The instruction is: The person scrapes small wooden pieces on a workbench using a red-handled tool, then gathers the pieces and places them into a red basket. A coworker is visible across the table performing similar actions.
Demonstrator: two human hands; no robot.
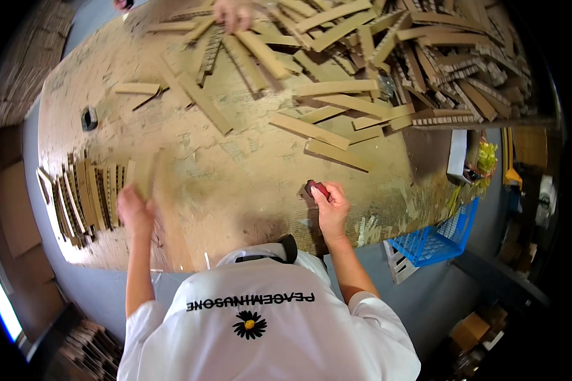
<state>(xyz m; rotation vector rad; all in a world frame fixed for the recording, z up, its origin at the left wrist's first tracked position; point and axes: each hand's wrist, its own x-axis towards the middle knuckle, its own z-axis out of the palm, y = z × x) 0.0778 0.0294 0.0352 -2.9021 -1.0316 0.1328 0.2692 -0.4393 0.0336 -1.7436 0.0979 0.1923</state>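
Left hand (135,209), blurred, seemingly gripping one cardboard strip (147,174); right hand (330,206) pinches one dark red object (316,188) against the desk (235,178).

A blurred tan cardboard strip (145,178) stands tilted just above the left fingers (130,198), at the right end of a row of strips (86,198) set on edge. A small red tool (318,188) sits pinched in the right fingers (324,195).
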